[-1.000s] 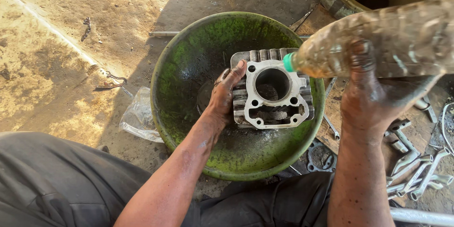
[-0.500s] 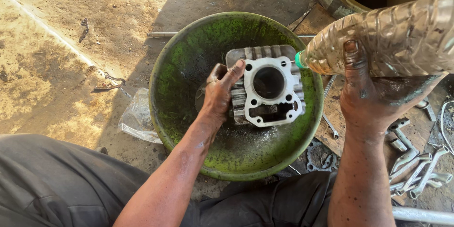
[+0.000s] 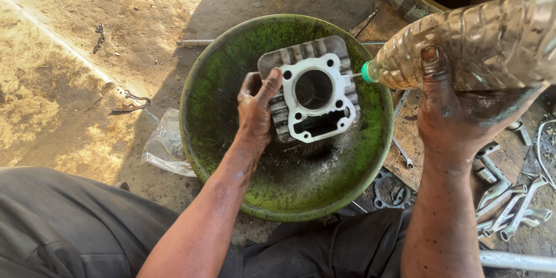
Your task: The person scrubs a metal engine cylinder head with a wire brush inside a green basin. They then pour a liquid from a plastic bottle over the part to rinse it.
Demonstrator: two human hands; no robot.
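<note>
1. Left hand (image 3: 255,110): fingers (image 3: 269,84) curled closed on the finned engine cylinder (image 3: 310,95), held inside the green basin (image 3: 231,58).
2. Right hand (image 3: 457,116): fingers wrapped tight around a tilted plastic bottle (image 3: 480,37), its nozzle beside the cylinder's right edge.

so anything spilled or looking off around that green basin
Dark oily liquid pools in the bottom of the green basin, under the finned engine cylinder that the left hand holds tilted. The right hand tips a plastic bottle towards it. Wrenches lie scattered on the ground.
</note>
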